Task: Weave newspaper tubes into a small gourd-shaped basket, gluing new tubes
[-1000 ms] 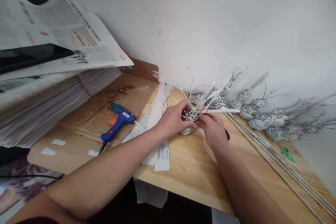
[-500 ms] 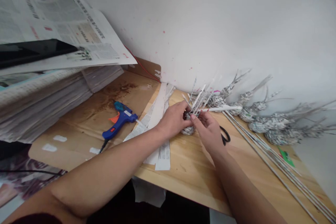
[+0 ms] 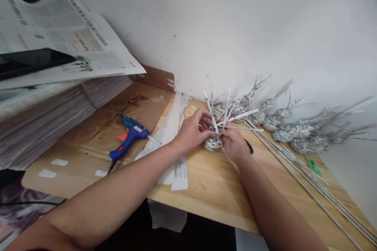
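A small round vessel woven from rolled newspaper (image 3: 212,144) sits on the wooden table, several paper tubes sticking up and out from its neck. On its left side, my left hand (image 3: 196,128) grips the neck and the tubes' bases between thumb and fingers. My right hand (image 3: 235,145) pinches at the neck from the right, where tubes point sideways. Exactly which tube each fingertip holds is partly hidden. Black-handled scissors (image 3: 249,147) lie mostly covered behind my right hand.
A blue glue gun (image 3: 129,137) rests on brown cardboard (image 3: 85,153) at left, beside a newspaper stack (image 3: 59,113) with a black device (image 3: 32,62) on top. Paper strips (image 3: 178,172) lie mid-table. Woven newspaper pieces (image 3: 309,141) line the wall; long paper tubes (image 3: 306,180) lie at right.
The camera view has shifted slightly. My fingers have moved around the vessel's neck, the upright tubes are spread wider, and more of the woven body shows between my hands.
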{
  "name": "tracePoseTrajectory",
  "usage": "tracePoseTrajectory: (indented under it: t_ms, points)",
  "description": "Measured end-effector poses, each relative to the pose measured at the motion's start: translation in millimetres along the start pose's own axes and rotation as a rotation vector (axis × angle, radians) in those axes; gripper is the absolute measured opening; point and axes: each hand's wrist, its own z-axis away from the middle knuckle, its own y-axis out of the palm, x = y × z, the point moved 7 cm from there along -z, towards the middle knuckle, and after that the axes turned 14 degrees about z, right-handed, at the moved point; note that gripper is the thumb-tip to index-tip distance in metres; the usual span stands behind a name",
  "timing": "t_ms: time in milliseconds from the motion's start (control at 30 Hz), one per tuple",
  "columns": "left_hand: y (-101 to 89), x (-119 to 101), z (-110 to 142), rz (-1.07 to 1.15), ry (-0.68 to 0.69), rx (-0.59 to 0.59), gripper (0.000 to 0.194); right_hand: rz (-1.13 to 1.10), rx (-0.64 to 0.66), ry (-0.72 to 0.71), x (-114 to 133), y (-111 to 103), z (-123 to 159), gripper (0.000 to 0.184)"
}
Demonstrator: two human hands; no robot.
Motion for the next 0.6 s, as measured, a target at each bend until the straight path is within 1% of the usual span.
tracePoseTrajectory:
  t_ms: [100,167,267,367,467,533,600]
  points:
    - [1.1,-3,1,-0.059,0.021,0.021,0.029,-0.011,0.049,0.018,-5,2,0,0.032]
    - [1.7,-4,2,-0.08,0.047,0.032,0.027,-0.02,0.044,0.021,-7,1,0,0.031]
    - [2.1,-1,2,-0.027,0.047,0.04,0.027,-0.016,0.013,0.017,-7,-3,-1,0.031]
    - [0.2,9,0,0.061,-0.021,0.013,0.03,-0.014,0.001,0.024,-4,-4,-1,0.03]
    - [-0.1,16,-1,0.097,-0.079,0.008,0.033,0.009,0.007,0.032,-3,-3,-1,0.031]
    - [0.0,15,-1,0.078,-0.064,0.012,0.034,0.038,0.003,0.025,-2,-4,-1,0.034]
    - [0.2,9,0,0.025,-0.009,0.019,0.034,0.075,-0.022,0.01,-3,-6,-2,0.035]
